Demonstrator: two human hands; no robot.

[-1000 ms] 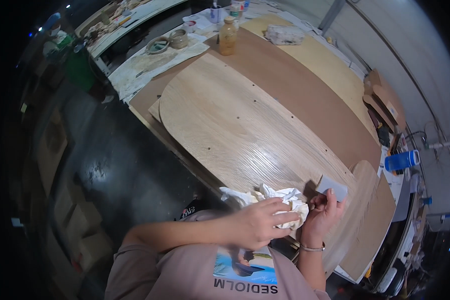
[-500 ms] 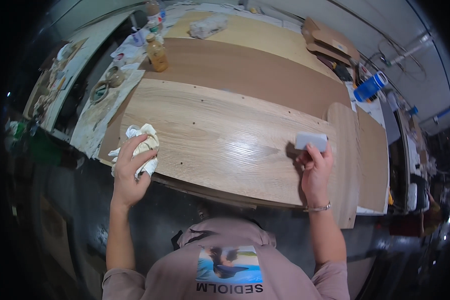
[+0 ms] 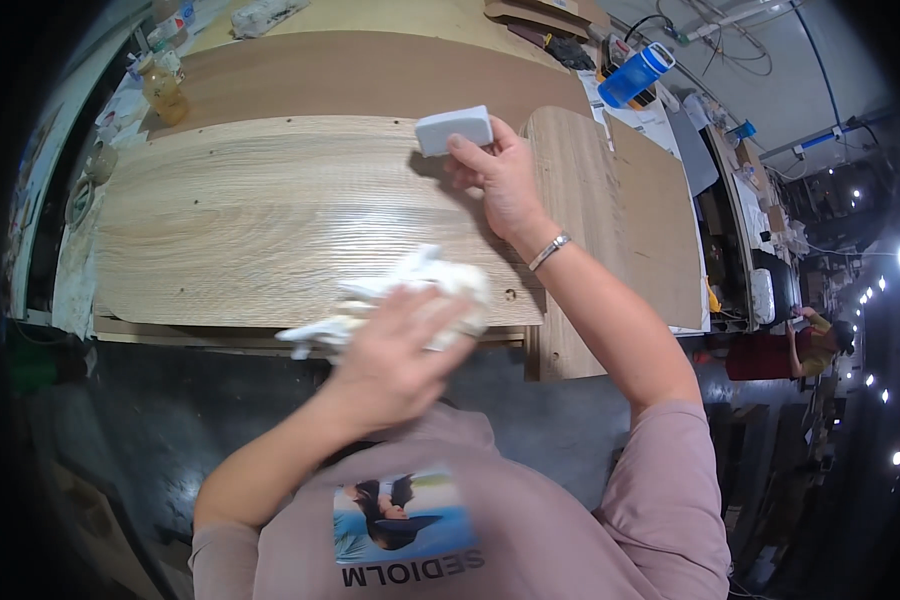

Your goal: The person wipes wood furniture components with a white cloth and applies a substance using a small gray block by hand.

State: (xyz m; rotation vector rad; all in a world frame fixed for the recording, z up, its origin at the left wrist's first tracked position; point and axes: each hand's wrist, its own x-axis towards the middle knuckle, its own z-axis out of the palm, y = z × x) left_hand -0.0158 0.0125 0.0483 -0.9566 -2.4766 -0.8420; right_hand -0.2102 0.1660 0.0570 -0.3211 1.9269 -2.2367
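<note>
Since the cloth [image 3: 415, 272], clasped under half-curled fingers of the left hand [image 3: 398, 362], has been swept rightward, more board [image 3: 270, 220] beneath seems reached; a pale block [image 3: 454, 128] is pinched by the right hand [image 3: 502, 182].

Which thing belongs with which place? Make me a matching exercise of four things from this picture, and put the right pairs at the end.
Things:
1. Crumpled white cloth
2. Pale grey block
3. Blue bottle
4. Amber bottle

Places:
A. Held in the right hand
B. Toward the picture's upper left
C. Under the left hand
D. Toward the picture's upper right

Right pairs: 1-C, 2-A, 3-D, 4-B
</note>
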